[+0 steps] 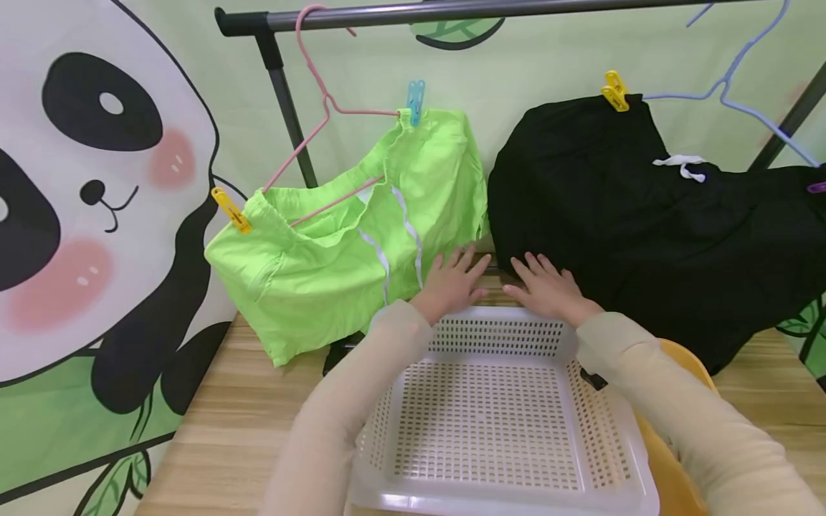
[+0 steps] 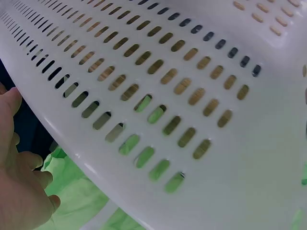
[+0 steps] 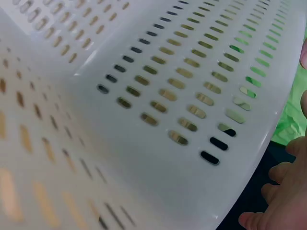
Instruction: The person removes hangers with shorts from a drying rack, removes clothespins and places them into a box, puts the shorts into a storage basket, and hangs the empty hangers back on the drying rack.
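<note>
A white perforated plastic basket (image 1: 497, 313) stands on the wooden table between the forearms. My left hand (image 1: 452, 284) is beyond its far rim, fingers spread, close to the bright green shorts (image 1: 316, 272). My right hand (image 1: 548, 288) reaches past the same rim with spread fingers, beside the black shorts (image 1: 658, 229). Neither hand grips anything. Both wrist views show the basket wall (image 2: 249, 158) filling most of the picture, with the fingers just outside the rim. Whether the fingertips touch the shorts or the table I cannot tell.
A metal rack bar (image 1: 452, 12) crosses the top. On it hang a pink hanger (image 1: 328, 97) and a blue hanger (image 1: 728, 77) with the shorts. Clothespins, such as a yellow one (image 1: 616, 91), clip the waistbands. An orange-yellow object (image 1: 674, 459) lies right of the basket.
</note>
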Available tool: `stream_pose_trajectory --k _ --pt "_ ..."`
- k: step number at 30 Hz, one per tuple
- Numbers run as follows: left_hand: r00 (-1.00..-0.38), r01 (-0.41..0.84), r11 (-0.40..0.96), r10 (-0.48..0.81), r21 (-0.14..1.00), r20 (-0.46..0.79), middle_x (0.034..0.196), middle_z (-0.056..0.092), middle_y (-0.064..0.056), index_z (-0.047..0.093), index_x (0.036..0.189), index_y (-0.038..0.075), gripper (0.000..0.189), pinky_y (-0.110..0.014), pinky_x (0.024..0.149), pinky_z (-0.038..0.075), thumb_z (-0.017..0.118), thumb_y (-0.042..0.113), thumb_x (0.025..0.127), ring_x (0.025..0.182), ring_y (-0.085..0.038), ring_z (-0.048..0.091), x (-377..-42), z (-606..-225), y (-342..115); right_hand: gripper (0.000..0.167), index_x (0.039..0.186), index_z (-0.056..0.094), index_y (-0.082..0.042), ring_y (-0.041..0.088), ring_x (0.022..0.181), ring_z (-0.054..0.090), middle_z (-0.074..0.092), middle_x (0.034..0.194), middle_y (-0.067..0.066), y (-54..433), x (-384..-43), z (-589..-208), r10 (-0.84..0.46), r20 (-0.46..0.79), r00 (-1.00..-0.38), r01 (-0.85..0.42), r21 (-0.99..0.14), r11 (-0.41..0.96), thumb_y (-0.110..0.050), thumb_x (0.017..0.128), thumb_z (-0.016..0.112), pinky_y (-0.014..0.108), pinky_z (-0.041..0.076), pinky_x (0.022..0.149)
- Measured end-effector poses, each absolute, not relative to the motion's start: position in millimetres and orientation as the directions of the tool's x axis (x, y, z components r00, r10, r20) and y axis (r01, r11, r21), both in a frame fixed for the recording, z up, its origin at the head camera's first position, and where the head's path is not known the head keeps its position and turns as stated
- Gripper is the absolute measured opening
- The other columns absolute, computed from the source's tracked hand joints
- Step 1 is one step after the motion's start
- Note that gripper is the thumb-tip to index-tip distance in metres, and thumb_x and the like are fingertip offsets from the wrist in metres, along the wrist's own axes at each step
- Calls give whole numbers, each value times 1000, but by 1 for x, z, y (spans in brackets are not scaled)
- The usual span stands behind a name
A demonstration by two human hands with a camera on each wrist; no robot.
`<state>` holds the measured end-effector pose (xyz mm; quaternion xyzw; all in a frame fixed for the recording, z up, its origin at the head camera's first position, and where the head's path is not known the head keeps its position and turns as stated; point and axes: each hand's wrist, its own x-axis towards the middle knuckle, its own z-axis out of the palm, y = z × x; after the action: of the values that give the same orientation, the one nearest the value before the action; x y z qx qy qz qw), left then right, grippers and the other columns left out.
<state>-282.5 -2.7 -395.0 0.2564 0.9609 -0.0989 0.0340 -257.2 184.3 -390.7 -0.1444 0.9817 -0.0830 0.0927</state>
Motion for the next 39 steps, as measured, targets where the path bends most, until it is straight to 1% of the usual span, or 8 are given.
stream_pose_trajectory --k 8,13,17,19,23,29,32,39 --pt "-822 569 811 558 -135 -113 149 6 -5 1 142 27 63 -48 108 14 28 52 91 137 -25 6 -274 -396 -10 67 142 15 -11 38 133 9 11 146 19 184 -246 -391 -353 -135 -926 -326 -189 926 -53 91 29 64 18 97" --pt "-792 610 787 603 -95 -94 149 5 -5 1 142 27 63 -48 108 11 28 52 91 137 -25 5 -267 -391 -18 66 142 15 -11 38 134 9 11 147 19 183 -237 -387 -377 -136 -916 -341 -230 911 -51 91 30 64 18 97" --pt "-772 635 770 632 -60 -65 149 5 -6 2 143 25 63 -49 108 11 29 50 92 137 -26 5 -260 -384 -26 67 142 15 -11 39 133 9 11 147 18 180 -230 -383 -405 -130 -905 -364 -255 896 -52 91 30 64 17 97" --pt "-765 644 764 641 -52 -55 149 4 -6 1 143 24 63 -49 108 11 27 51 92 137 -26 5 -256 -380 -31 67 142 15 -12 38 134 8 11 147 18 179 -227 -380 -416 -128 -900 -374 -259 890 -52 91 30 64 17 97" --pt "-755 655 754 654 -40 -42 149 2 -6 1 142 24 63 -49 108 9 23 52 92 137 -26 4 -250 -374 -39 66 142 15 -13 37 134 8 10 147 17 178 -222 -376 -432 -131 -892 -386 -276 880 -52 91 31 64 16 98" --pt "-740 672 739 673 -57 -6 149 7 -6 8 143 22 62 -48 108 10 29 50 92 136 -25 8 -242 -365 -46 68 142 15 -13 38 134 6 9 148 16 179 -213 -370 -462 -142 -876 -384 -373 844 -54 90 29 65 13 98" --pt "-743 668 741 670 -60 1 149 7 -5 9 143 22 62 -48 108 11 31 50 92 137 -25 8 -236 -357 -50 66 142 15 -15 37 134 4 7 148 14 178 -208 -367 -473 -149 -868 -381 -411 828 -54 90 29 65 12 98" --pt "-751 657 751 659 -69 30 148 10 -5 12 142 20 62 -47 109 10 33 49 91 136 -25 9 -229 -348 -63 64 142 17 -14 37 135 6 9 148 14 176 -195 -360 -509 -136 -850 -415 -421 806 -50 91 32 65 13 98"
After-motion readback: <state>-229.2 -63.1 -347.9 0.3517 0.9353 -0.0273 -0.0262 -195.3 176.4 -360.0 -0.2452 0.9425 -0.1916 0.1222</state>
